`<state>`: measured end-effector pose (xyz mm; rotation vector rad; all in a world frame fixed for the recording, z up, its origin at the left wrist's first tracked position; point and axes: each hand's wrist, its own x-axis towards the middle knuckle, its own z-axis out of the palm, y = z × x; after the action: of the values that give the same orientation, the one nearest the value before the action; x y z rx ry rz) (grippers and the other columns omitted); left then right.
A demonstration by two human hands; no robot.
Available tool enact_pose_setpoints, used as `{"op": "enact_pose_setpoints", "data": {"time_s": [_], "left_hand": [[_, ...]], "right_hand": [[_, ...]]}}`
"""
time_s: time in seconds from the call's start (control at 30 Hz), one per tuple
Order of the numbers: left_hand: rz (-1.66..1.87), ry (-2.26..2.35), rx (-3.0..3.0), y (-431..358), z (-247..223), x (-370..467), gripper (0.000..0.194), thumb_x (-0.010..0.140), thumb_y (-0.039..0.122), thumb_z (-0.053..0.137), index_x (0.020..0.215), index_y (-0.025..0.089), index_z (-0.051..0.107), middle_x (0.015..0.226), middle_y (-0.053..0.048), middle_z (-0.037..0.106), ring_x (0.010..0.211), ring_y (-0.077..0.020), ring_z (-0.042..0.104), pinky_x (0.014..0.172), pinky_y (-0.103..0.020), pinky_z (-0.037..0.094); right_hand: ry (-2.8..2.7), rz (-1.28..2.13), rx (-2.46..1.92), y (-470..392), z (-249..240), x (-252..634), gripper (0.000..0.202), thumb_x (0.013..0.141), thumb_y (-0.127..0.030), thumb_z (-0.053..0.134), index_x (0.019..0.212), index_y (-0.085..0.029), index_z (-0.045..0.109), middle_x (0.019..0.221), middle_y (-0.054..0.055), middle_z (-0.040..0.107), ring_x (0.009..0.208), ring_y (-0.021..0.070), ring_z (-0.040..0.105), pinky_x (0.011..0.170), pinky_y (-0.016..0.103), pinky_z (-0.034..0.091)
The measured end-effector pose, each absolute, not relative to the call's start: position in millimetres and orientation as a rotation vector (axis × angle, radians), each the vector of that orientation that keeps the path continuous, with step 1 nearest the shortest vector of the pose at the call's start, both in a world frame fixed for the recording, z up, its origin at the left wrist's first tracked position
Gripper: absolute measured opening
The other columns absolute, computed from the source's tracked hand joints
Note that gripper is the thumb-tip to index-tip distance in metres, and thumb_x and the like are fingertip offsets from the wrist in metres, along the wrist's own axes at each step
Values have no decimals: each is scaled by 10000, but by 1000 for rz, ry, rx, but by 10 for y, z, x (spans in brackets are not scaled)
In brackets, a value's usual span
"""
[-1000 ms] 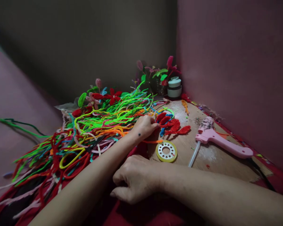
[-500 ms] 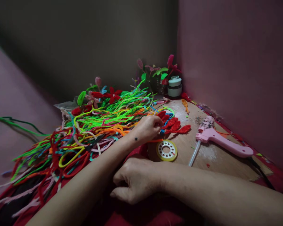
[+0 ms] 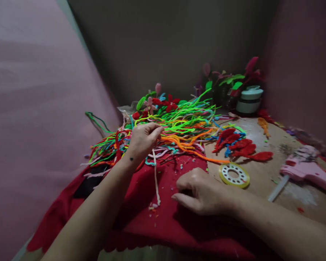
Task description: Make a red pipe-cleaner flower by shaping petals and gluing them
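Note:
My left hand (image 3: 145,139) is over the front of a heap of fuzzy pipe cleaners (image 3: 176,125), its thumb and fingers pinched together. What it pinches, if anything, is hidden. A pale pipe cleaner (image 3: 155,181) runs down below that hand on the red cloth; I cannot tell whether its upper end is held. Above the cloth, left of the tape roll (image 3: 234,175), my right hand (image 3: 199,190) is curled closed with its palm out of sight. Red pipe-cleaner petals (image 3: 243,148) with blue stems lie on the brown board (image 3: 256,192), apart from both hands.
A pink glue gun (image 3: 301,165) with a glue stick in it lies at the right. Behind stand a pale lidded jar (image 3: 249,99) and finished pipe-cleaner flowers (image 3: 171,103). Fluff bits dot the red cloth (image 3: 136,217); a wall rises on the left.
The view has swung left. My left hand has left the red petals and moved over the pipe-cleaner heap, while my right hand stays curled closed. More red cloth shows now.

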<state>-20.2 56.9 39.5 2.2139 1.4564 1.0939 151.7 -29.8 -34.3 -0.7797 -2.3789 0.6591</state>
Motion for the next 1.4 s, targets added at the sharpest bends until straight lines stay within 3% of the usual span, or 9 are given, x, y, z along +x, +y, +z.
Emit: {"op": "enact_pose_setpoints", "data": {"time_s": [0.2, 0.33, 0.47, 0.67, 0.8, 0.97, 1.07, 1.23, 1.4], "left_hand": [[1237, 1595, 1982, 758, 206, -713, 211, 743, 266, 515, 821, 112, 635, 578, 13, 566, 489, -88, 481, 494, -203, 392], [1216, 1572, 2130, 873, 51, -661, 213, 748, 220, 525, 899, 119, 636, 839, -50, 650, 758, -134, 587, 723, -251, 466], [992, 1482, 2467, 925, -34, -488, 376, 740, 137, 555, 1115, 159, 579, 1080, -74, 590, 893, -146, 570, 843, -276, 447], [663, 1309, 2818, 900, -241, -489, 226, 848, 309, 493, 939, 189, 662, 1003, -79, 577, 953, -185, 524, 843, -311, 441], [529, 1340, 2947, 869, -284, -531, 232, 844, 355, 494, 904, 198, 654, 966, -74, 570, 893, -178, 507, 794, -311, 444], [388, 1417, 3046, 779, -217, -500, 250, 874, 295, 430, 914, 164, 639, 938, -97, 567, 909, -201, 485, 815, -340, 429], [349, 1427, 3058, 740, -193, -486, 242, 870, 263, 429, 854, 139, 636, 939, -115, 564, 905, -215, 482, 806, -351, 428], [388, 1423, 3004, 745, -221, -486, 211, 854, 245, 455, 819, 144, 637, 968, -122, 558, 908, -224, 491, 785, -363, 443], [653, 1378, 2974, 753, -235, -498, 217, 793, 245, 563, 981, 158, 627, 1133, -101, 543, 1010, -223, 463, 881, -356, 428]], "right_hand": [[-2356, 645, -860, -330, -308, 1513, 327, 813, -261, 499, 525, -174, 374, 497, -59, 327, 474, 68, 286, 484, 225, 216], [-2287, 687, -914, -321, -280, 1509, 345, 846, -315, 473, 538, -176, 400, 509, -43, 380, 480, 75, 338, 484, 219, 257], [-2153, 754, -1004, -299, -205, 1506, 345, 855, -332, 457, 549, -182, 407, 526, -33, 403, 500, 86, 379, 493, 218, 303], [-1958, 780, -1147, -275, 6, 1563, 379, 826, -393, 487, 520, -194, 385, 513, -47, 287, 475, 84, 299, 444, 223, 261], [-1839, 672, -1335, -72, 188, 1695, 343, 798, -426, 505, 552, -188, 501, 494, -35, 366, 440, 86, 333, 409, 225, 258], [-1611, 294, -1578, 496, 327, 1888, 186, 743, -272, 543, 810, -167, 681, 570, 11, 584, 474, 119, 488, 451, 231, 360], [-1843, -1, -1765, 807, 278, 1956, 243, 737, -187, 509, 853, -168, 722, 744, 53, 696, 673, 163, 618, 599, 234, 431], [-1985, -133, -1929, 1013, 82, 1982, 281, 648, -109, 513, 785, -172, 750, 724, 92, 710, 715, 218, 640, 574, 255, 411], [-2090, -197, -1884, 1017, -17, 1979, 336, 647, -81, 499, 824, -213, 753, 896, 85, 715, 822, 215, 633, 610, 245, 405]]}}
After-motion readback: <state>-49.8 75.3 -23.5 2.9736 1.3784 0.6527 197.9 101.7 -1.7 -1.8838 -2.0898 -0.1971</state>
